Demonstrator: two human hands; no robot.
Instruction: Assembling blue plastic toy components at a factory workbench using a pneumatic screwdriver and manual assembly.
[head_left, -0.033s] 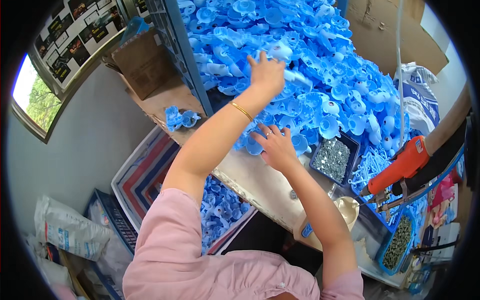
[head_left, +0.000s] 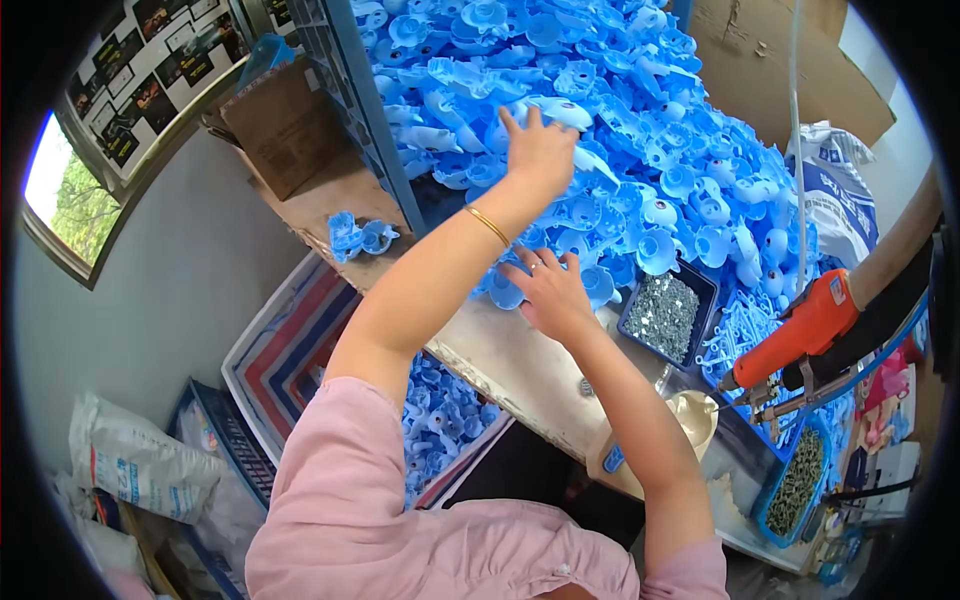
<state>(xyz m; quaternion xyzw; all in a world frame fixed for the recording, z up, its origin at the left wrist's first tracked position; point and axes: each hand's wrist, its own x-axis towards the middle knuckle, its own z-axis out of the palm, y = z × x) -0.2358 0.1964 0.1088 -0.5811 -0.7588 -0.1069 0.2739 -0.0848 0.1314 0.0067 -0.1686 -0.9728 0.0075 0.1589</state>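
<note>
Blue shells [head_left: 655, 250] are crowding the pile [head_left: 640, 130], many seemingly remaining; whether pieces [head_left: 440, 425] lying in the striped bag [head_left: 288, 308] below it are finished, I cannot tell. The left hand [head_left: 543, 158] is spreading over the pile, hold unclear; the right hand [head_left: 555, 297] is splaying at its near edge, a bench strip [head_left: 530, 382] leaving room.

Heap of parts [head_left: 620, 100] — across the far side of the worktop [head_left: 520, 365]. Tray of small pieces [head_left: 707, 315] at its near right; screwdriver [head_left: 800, 330] farther right. Left of heap, a panel [head_left: 368, 120]; left of that, a carton [head_left: 290, 135], with two loose parts [head_left: 346, 238] nearer. Below worktop's near edge — a sack [head_left: 285, 345], more parts [head_left: 435, 430] in it. Behind heap, right: cardboard sheet [head_left: 780, 60].
</note>
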